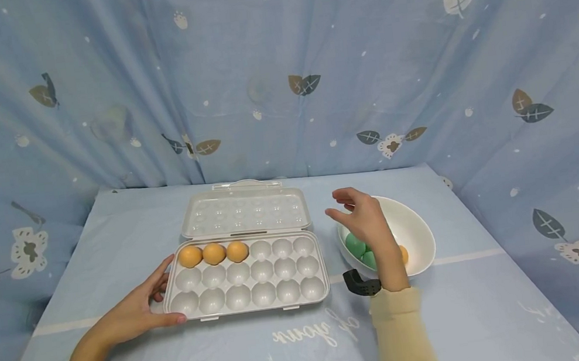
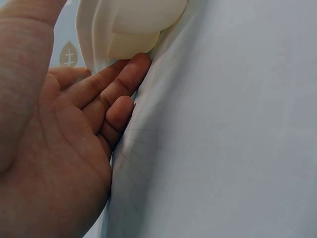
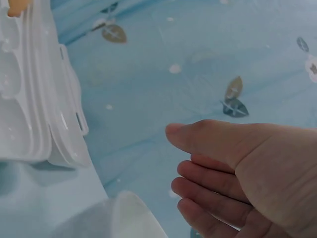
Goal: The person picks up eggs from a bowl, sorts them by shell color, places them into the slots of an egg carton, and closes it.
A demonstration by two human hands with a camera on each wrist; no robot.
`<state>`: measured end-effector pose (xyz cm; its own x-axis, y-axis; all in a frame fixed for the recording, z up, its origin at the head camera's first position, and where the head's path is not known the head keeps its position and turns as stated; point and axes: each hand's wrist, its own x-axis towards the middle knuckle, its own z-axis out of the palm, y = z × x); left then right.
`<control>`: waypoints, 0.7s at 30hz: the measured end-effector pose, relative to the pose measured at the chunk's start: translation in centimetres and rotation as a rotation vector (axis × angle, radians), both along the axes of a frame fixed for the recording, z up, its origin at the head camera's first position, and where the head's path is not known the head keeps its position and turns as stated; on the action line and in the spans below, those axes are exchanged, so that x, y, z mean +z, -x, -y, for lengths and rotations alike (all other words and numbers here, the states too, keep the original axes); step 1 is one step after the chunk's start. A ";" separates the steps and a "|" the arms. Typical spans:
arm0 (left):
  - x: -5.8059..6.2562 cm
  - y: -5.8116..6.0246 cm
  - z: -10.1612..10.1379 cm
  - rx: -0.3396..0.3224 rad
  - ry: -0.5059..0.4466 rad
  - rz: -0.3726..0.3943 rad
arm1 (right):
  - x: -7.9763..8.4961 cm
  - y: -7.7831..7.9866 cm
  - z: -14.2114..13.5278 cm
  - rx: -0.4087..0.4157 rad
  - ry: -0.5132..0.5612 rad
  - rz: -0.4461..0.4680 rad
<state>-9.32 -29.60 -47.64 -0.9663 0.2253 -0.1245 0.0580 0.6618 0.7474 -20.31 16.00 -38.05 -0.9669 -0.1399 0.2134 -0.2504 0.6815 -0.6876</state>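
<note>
A white egg box [image 1: 249,274] lies with its clear lid [image 1: 245,210] folded back. Three orange balls [image 1: 214,253] fill the left cups of its far row; the other cups hold none. My left hand [image 1: 128,312] rests at the box's left side, thumb along the front left corner and forefinger by the left rim. In the left wrist view its fingers [image 2: 106,84] are loosely extended against the box. Over the left part of a white bowl [image 1: 415,229] is my right hand [image 1: 365,219], fingers spread and holding nothing. Several green balls [image 1: 356,245] and an orange ball [image 1: 404,254] lie in the bowl.
A pale blue cloth [image 1: 468,314] with white lettering covers the table. Behind the table hangs a blue curtain [image 1: 256,60] printed with leaves and flowers. The bowl stands to the right of the egg box, a short gap between them.
</note>
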 end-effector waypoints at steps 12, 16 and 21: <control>0.1 -0.2 0.0 -0.002 0.003 0.011 | 0.6 -0.5 -4.3 -0.040 -0.044 0.061; 0.2 -0.1 0.0 0.003 0.004 0.018 | 0.6 -0.8 -5.6 -0.072 -0.073 0.099; 0.2 -0.2 -0.1 -0.005 -0.003 0.017 | 0.9 -1.3 -6.9 -0.135 -0.139 0.154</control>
